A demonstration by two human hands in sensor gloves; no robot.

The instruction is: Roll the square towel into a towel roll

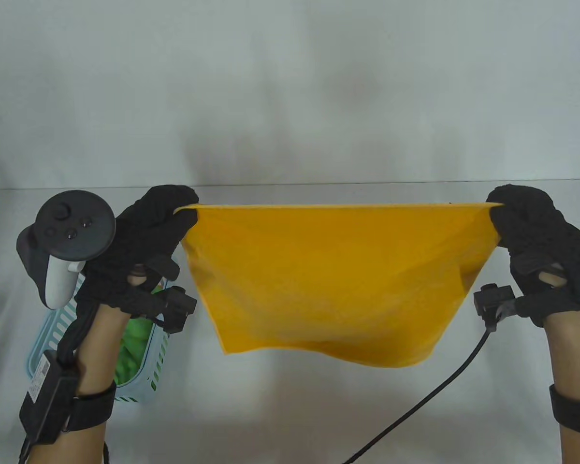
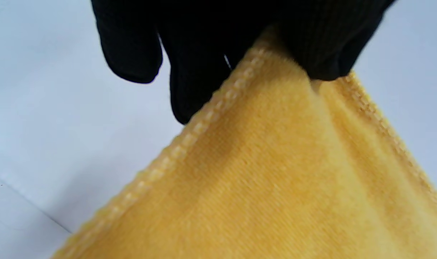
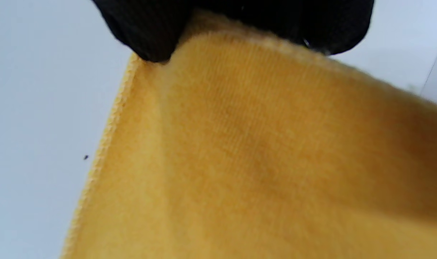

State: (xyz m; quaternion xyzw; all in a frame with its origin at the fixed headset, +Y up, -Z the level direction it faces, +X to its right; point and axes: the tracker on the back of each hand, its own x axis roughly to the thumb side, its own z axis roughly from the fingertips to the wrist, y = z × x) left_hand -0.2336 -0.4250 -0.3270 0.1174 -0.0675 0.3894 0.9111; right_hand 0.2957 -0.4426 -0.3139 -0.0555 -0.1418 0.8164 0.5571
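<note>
While the towel (image 1: 326,285) hangs spread above the table (image 1: 290,415), I pinch its top corners, left hand (image 1: 147,241) on one, right hand (image 1: 536,246) on the other; a basket (image 1: 145,367) sits below my left wrist.

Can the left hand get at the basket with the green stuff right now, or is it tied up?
Probably not: the left hand pinches a corner of the yellow towel, stretched across to the right hand. The basket lies below its forearm.

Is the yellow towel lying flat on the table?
No, the yellow towel hangs in the air, stretched between the left hand and the right hand, each pinching a top corner.
</note>
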